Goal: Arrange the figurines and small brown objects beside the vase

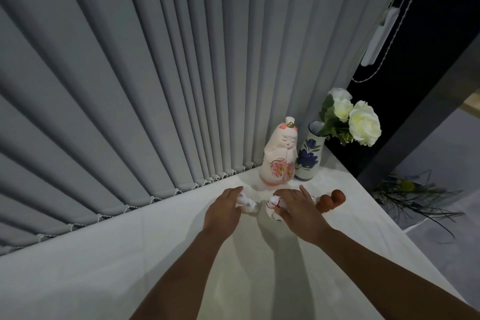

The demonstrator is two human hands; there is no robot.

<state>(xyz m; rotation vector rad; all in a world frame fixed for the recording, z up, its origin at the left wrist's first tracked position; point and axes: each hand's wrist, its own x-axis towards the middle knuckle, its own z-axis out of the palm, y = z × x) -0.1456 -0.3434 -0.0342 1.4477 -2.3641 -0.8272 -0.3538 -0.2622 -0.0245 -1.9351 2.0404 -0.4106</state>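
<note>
A white vase (310, 157) with blue flowers painted on it holds white roses (362, 122) at the back corner of the white table (130, 267). Touching its left side stands a tall pink-and-white doll figurine (279, 158). In front of the doll, my left hand (224, 212) is shut on a small white animal figurine (246, 202). My right hand (298, 209) covers and grips another small white figurine with a red ribbon (272, 204). Small brown rounded objects (333, 200) lie just right of my right hand, partly hidden by it.
Grey vertical blinds (155, 86) hang along the table's back edge. The table's right edge (405, 231) drops off beside the brown objects. Beyond it, green foliage (415, 197) lies lower down. A dark window frame (415, 112) rises behind the vase.
</note>
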